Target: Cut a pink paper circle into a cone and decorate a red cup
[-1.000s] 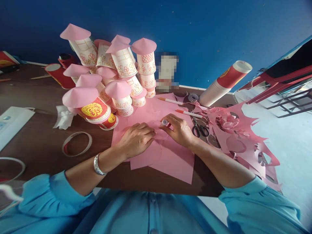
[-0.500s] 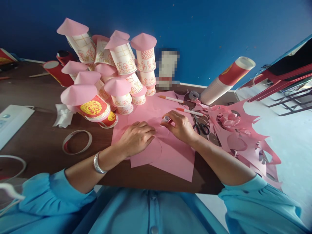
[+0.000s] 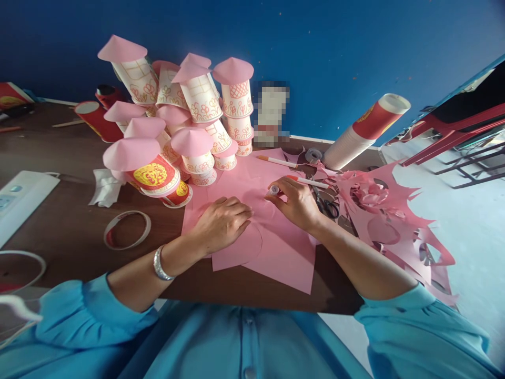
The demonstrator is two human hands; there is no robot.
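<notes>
We grip a small tube (image 3: 275,190) in our right hand (image 3: 299,202), over pink paper sheets (image 3: 282,258).
The tube's white round end shows between the thumb and forefinger of that hand, which close on it from the sides; our left hand (image 3: 223,223) lies on the sheets with its fingers bent, and we cannot tell whether they pinch the paper. To our left on the counter (image 3: 189,287), paper cups (image 3: 203,100) stand in towers, many topped by pink paper cones (image 3: 232,72), and a red cup (image 3: 98,121) leans with its mouth open, its inside too unclear to read. To our right, a tall stack of nested cups (image 3: 347,147) tilts near the scissors (image 3: 329,208) and pink offcuts (image 3: 384,229).
</notes>
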